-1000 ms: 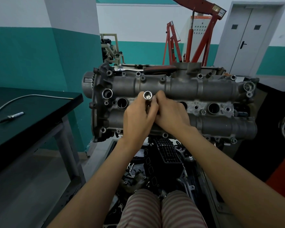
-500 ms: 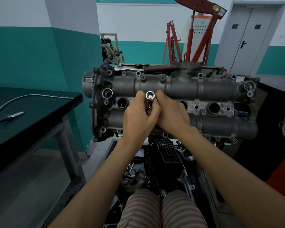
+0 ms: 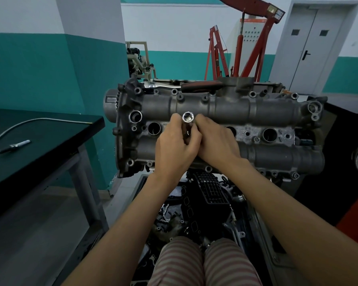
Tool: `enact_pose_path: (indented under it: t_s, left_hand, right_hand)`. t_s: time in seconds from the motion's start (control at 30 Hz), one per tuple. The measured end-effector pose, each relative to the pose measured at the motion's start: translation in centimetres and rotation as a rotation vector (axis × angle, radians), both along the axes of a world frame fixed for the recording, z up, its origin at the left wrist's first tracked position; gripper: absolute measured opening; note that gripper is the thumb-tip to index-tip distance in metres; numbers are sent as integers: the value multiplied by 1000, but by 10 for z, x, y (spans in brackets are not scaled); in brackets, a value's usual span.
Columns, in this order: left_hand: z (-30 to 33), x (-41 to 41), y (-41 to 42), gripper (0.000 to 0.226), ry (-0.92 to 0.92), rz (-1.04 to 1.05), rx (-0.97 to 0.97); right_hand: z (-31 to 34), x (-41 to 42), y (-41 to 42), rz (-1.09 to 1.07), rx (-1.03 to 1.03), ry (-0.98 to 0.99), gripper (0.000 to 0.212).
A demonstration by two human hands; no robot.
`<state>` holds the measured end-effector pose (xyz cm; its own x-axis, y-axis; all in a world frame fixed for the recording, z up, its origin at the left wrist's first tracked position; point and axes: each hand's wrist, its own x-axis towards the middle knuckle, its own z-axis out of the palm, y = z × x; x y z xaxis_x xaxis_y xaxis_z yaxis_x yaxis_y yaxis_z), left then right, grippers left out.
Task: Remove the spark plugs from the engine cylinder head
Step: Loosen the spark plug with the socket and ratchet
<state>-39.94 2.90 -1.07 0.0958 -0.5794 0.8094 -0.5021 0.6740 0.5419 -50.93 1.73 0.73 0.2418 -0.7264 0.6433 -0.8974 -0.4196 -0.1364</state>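
On the dark bench at your left lies one slim spark plug (image 3: 13, 145), while your left hand (image 3: 175, 149) and right hand (image 3: 217, 144) both pinch the shiny socket (image 3: 188, 120) standing over the grey cylinder head (image 3: 267, 112).

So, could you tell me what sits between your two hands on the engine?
In the head view, a shiny metal socket stands between the left hand and right hand, gripped by both.
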Motion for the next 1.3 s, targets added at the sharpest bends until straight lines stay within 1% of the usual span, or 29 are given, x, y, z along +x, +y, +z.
enact_pose_path:
  t_s: [0.07,0.1,0.17,0.2,0.27,0.33,0.43,0.57,0.67,0.73,0.8,0.87,1.0,1.07,1.17,1.23,1.3]
  left_hand:
    - [0,0,-2,18,-15,20,2]
    - [0,0,-2,22,-23,27,-6]
    - [3,-1,-3,39,-19,27,-38]
    - [4,-1,-2,46,-8,20,-54]
    - [5,-1,-2,52,6,14,-77]
    - [3,0,-2,49,12,24,-78]
    - [0,0,0,35,22,-16,-41]
    - [-1,0,0,25,31,-15,-21]
    - [-1,-1,-2,25,40,2,-17]
    - [0,-1,-3,32,43,-3,-35]
    - [1,-1,-4,41,53,-6,-65]
    - [2,0,-3,45,45,-1,-79]
    - [-2,0,-1,34,24,-13,-28]
    - [-3,0,-1,28,41,-31,-10]
    - [-2,0,-1,19,22,-14,-14]
    - [0,0,-3,22,5,9,-16]
    - [2,0,-5,36,7,6,-24]
  right_hand:
    - [1,0,2,3,10,-10,20]
    - [1,1,1,-20,6,26,19]
    - [1,1,0,-53,-13,84,25]
    - [2,1,1,-56,-16,83,29]
    - [3,1,1,-63,-3,57,32]
    - [3,1,-1,-88,9,71,28]
    - [1,1,-3,-96,-1,90,19]
    - [0,2,1,-16,7,-6,20]
    - [0,2,3,-9,4,-25,24]
    - [0,2,1,-45,-10,10,25]
    - [1,2,2,-72,-30,50,35]
    - [1,2,2,-79,-34,43,34]
    - [0,2,-2,-102,-2,100,21]
    - [-1,2,-3,-64,12,66,16]
    - [0,2,-1,-2,20,-1,20]
    - [0,1,-1,-14,18,-13,23]
    - [0,2,-1,-57,5,10,26]
